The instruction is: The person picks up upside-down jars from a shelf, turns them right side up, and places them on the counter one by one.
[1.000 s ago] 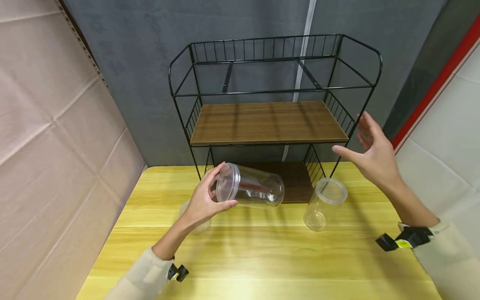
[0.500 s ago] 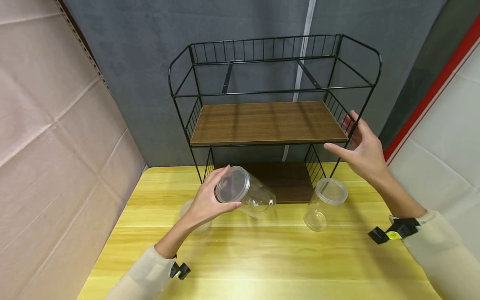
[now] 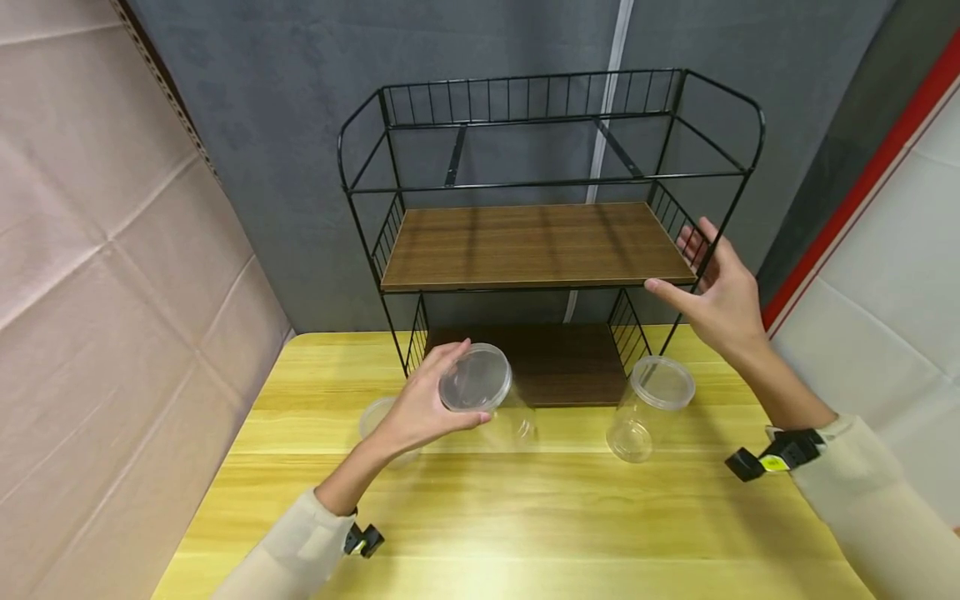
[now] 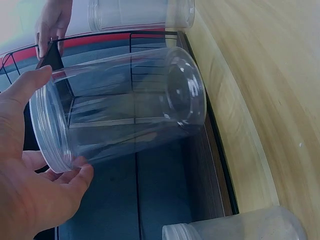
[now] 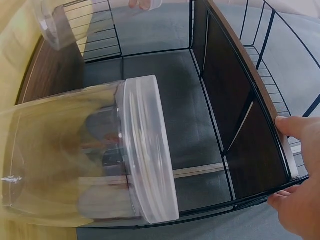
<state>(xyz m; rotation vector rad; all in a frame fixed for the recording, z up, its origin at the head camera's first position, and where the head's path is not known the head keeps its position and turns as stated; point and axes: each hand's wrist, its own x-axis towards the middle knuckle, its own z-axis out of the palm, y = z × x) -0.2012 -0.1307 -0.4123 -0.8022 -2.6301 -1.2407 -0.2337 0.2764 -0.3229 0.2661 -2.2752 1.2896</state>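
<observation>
My left hand (image 3: 423, 408) grips a clear plastic jar (image 4: 120, 110) around its lidded end, in front of the rack's lower tier. The jar tilts, its translucent lid (image 3: 476, 377) up toward me and its base pointing down and away. At the right front post of the black wire rack (image 3: 540, 286), my right hand (image 3: 723, 300) holds the frame. Its thumb lies on the front edge of the middle wooden board (image 5: 282, 125), and its other fingers reach around the side. A second lidded jar (image 3: 663, 385) stands on the table just in front of the rack's right side.
A third jar (image 3: 375, 415) stands on the table (image 3: 525, 517), partly hidden behind my left hand. The rack's lower board (image 3: 577, 367) sits at table level. The top tier has only bars (image 3: 618, 150), no board. Grey cloth (image 3: 285, 100) hangs behind.
The jar in my left hand has swung from nearly lying sideways to base down, slightly lower. My right hand has moved left from beside the rack onto its right front post.
</observation>
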